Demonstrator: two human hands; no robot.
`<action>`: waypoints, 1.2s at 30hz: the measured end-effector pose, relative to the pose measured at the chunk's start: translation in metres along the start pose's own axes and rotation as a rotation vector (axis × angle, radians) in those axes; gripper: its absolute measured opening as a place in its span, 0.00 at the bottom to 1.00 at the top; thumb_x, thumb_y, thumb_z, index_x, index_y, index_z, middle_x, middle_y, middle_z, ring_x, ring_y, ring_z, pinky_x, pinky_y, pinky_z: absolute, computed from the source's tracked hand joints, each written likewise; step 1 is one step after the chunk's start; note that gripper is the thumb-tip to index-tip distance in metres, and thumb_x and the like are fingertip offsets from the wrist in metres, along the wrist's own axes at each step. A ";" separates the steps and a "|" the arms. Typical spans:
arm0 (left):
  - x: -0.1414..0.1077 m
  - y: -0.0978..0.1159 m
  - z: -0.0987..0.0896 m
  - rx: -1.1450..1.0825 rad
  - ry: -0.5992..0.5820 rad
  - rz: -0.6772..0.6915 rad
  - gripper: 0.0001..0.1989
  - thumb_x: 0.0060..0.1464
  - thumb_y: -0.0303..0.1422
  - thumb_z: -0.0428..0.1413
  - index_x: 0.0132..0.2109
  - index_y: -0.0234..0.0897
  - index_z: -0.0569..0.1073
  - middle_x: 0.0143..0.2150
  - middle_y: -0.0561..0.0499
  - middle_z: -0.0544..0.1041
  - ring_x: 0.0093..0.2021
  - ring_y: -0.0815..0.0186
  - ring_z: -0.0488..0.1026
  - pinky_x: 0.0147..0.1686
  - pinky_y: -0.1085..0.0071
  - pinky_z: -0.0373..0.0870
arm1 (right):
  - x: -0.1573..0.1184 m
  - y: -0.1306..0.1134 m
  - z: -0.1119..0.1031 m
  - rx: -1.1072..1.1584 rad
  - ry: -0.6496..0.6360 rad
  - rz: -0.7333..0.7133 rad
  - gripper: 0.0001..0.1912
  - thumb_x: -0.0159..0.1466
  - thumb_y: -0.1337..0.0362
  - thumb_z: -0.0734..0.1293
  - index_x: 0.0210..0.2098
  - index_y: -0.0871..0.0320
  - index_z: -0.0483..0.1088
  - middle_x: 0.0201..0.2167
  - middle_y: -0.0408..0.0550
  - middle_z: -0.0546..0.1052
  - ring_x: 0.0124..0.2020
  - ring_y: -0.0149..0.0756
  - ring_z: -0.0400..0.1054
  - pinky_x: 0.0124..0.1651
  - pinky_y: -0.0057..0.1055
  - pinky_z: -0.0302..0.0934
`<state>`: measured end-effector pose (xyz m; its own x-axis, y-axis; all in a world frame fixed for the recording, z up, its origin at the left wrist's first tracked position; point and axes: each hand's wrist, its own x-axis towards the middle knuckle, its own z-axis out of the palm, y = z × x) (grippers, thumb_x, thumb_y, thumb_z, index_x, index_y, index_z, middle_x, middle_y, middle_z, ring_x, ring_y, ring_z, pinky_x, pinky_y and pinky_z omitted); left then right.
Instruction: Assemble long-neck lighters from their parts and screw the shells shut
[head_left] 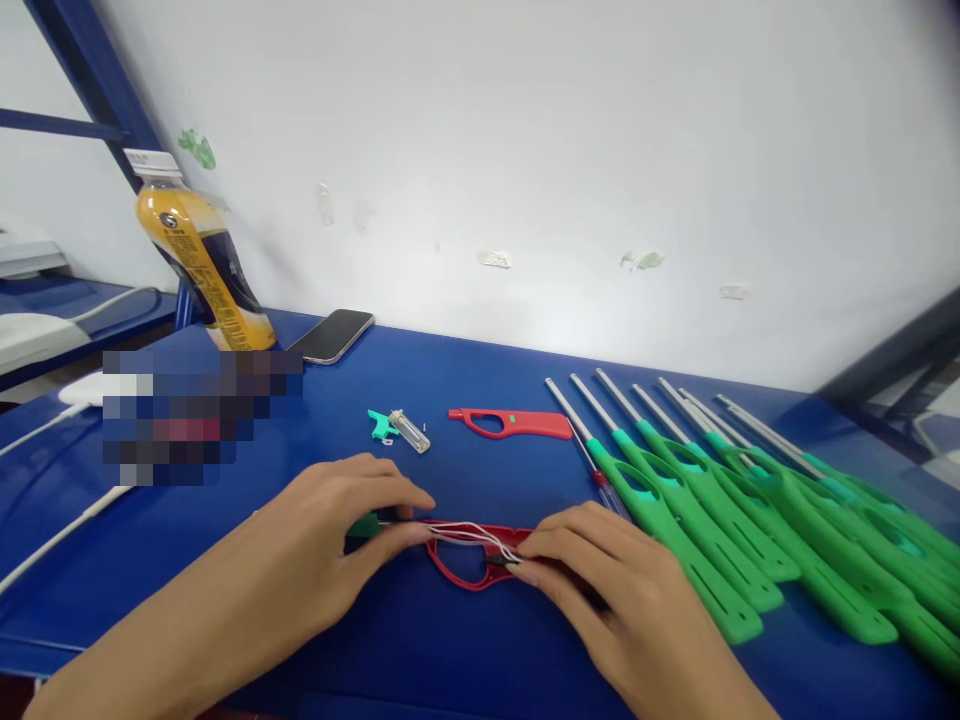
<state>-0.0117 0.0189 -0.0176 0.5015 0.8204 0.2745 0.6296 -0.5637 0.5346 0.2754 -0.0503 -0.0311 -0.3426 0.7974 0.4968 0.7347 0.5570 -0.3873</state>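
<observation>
A red lighter shell half (pixel 459 578) lies on the blue table between my hands, with white wires (pixel 469 530) running along its top and a small black part (pixel 498 561) inside. My left hand (pixel 360 520) pinches the wires at the shell's left end, beside a dark green piece (pixel 363 526). At the right end my right hand (pixel 592 560) has thumb and forefinger closed on the wires near the black part. Beyond them rest a second red shell half (pixel 525 424), a clear lighter tank (pixel 411 432) and a teal trigger piece (pixel 379 424).
Several green lighters with metal tubes (pixel 705 500) lie on the right, a screwdriver (pixel 611 492) beside them. A phone (pixel 334 336) and a yellow drink bottle (pixel 206 260) stand at the back left. White cables (pixel 67 535) cross the left side of the blue table (pixel 420 365).
</observation>
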 end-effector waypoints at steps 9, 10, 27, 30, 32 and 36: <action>0.015 -0.042 -0.015 0.344 0.212 -0.012 0.29 0.76 0.53 0.44 0.66 0.45 0.78 0.68 0.42 0.75 0.66 0.45 0.74 0.68 0.45 0.69 | -0.002 -0.003 0.002 -0.022 -0.004 0.005 0.08 0.78 0.62 0.65 0.44 0.50 0.76 0.40 0.38 0.84 0.38 0.35 0.76 0.46 0.34 0.70; 0.015 -0.046 -0.014 0.344 0.183 -0.022 0.29 0.76 0.53 0.44 0.70 0.46 0.74 0.71 0.43 0.73 0.69 0.45 0.71 0.70 0.43 0.66 | -0.002 -0.003 0.002 -0.026 -0.006 0.007 0.08 0.78 0.62 0.65 0.44 0.50 0.76 0.40 0.38 0.84 0.38 0.36 0.76 0.46 0.34 0.70; 0.014 -0.058 -0.022 0.323 0.118 -0.034 0.16 0.73 0.44 0.51 0.55 0.46 0.81 0.55 0.45 0.85 0.55 0.46 0.82 0.57 0.52 0.74 | -0.002 -0.002 0.002 -0.025 -0.011 0.027 0.06 0.77 0.63 0.67 0.44 0.50 0.77 0.40 0.40 0.83 0.38 0.36 0.76 0.43 0.33 0.71; 0.013 -0.064 -0.024 0.304 0.128 -0.004 0.13 0.70 0.42 0.53 0.51 0.47 0.81 0.50 0.48 0.86 0.48 0.51 0.83 0.51 0.59 0.75 | -0.002 -0.001 0.003 -0.035 -0.014 0.019 0.07 0.78 0.62 0.66 0.44 0.50 0.77 0.40 0.40 0.83 0.38 0.36 0.77 0.44 0.33 0.70; 0.013 -0.068 -0.027 0.287 0.133 0.014 0.11 0.68 0.40 0.54 0.48 0.49 0.82 0.46 0.51 0.86 0.43 0.54 0.84 0.45 0.64 0.74 | -0.001 -0.001 0.002 -0.045 -0.021 0.005 0.08 0.79 0.61 0.65 0.45 0.51 0.76 0.40 0.41 0.83 0.38 0.36 0.77 0.45 0.33 0.70; 0.014 -0.058 -0.035 0.269 0.158 0.022 0.11 0.69 0.37 0.53 0.45 0.48 0.82 0.43 0.52 0.86 0.41 0.57 0.84 0.44 0.66 0.73 | 0.001 -0.001 0.001 -0.057 -0.016 0.000 0.08 0.79 0.62 0.64 0.45 0.50 0.76 0.40 0.39 0.83 0.37 0.35 0.77 0.44 0.33 0.70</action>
<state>-0.0621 0.0660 -0.0173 0.4314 0.8008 0.4154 0.7647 -0.5689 0.3027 0.2735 -0.0502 -0.0311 -0.3517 0.8010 0.4844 0.7665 0.5435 -0.3422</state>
